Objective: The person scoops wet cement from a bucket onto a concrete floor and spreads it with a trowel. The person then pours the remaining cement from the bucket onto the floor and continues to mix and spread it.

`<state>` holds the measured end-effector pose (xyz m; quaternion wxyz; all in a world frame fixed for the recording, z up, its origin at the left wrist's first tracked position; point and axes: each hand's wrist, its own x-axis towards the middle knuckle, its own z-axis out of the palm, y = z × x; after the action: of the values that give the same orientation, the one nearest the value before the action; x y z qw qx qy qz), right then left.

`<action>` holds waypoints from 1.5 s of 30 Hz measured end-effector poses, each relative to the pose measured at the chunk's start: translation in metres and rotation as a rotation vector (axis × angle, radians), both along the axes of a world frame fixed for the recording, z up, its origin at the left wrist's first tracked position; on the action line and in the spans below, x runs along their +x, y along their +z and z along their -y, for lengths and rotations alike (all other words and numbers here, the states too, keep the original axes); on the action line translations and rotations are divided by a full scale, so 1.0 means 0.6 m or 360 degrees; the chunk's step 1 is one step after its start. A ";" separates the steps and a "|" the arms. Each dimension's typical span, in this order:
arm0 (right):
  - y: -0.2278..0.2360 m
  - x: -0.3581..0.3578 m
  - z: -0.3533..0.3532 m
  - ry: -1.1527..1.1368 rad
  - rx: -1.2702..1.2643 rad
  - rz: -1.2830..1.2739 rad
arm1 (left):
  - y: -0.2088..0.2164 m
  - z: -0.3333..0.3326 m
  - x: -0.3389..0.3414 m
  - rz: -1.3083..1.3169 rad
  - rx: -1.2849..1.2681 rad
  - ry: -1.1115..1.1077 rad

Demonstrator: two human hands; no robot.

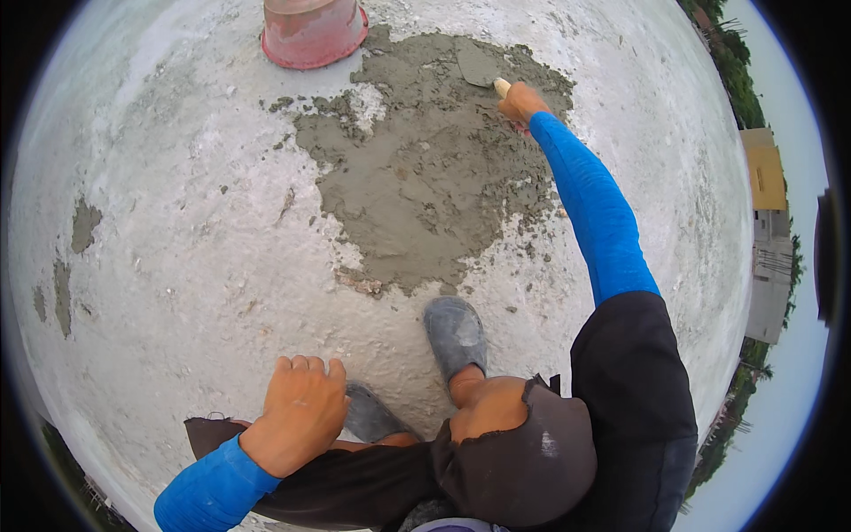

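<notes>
My right hand [523, 105] is stretched out far ahead, closed round the pale handle of a trowel [479, 67]. The trowel's blade is coated grey and lies on the far right part of a wide patch of wet mortar [417, 191]. That patch is fairly smooth in its near middle and rough and lumpy toward its edges. My left hand [301, 410] hangs over my left leg, back of the hand up, its fingers curled in. Nothing shows in it, and its palm is hidden.
A red bucket-like tub [315, 35] stands at the mortar's far left edge. Rough whitish concrete [195, 248] surrounds the patch, with small mortar smears [84, 224] at the left. My grey clogs [456, 337] are just short of the mortar. Buildings [769, 239] and trees lie beyond the right edge.
</notes>
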<state>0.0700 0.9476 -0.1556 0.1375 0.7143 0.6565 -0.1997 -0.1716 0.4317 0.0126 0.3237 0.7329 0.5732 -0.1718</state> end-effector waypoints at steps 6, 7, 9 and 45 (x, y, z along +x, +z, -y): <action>0.046 0.188 -0.034 -0.0343 0.0047 -0.0005 | 0.010 0.018 0.008 -0.0012 0.0044 0.0001; 0.043 0.190 -0.032 -0.0437 0.0053 -0.0112 | 0.009 0.018 0.012 0.0009 0.0040 -0.0006; 0.026 0.170 -0.018 -0.0435 -0.0065 -0.0440 | 0.007 0.014 0.019 0.0022 -0.0015 -0.0053; 0.024 0.088 0.202 0.0314 -0.0242 -0.0723 | 0.009 -0.012 0.046 -0.0049 -0.0011 -0.0233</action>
<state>0.1228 0.8265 -0.1412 0.0587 0.5713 0.7201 -0.3893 -0.1441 0.4390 0.0178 0.3039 0.7691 0.5223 -0.2081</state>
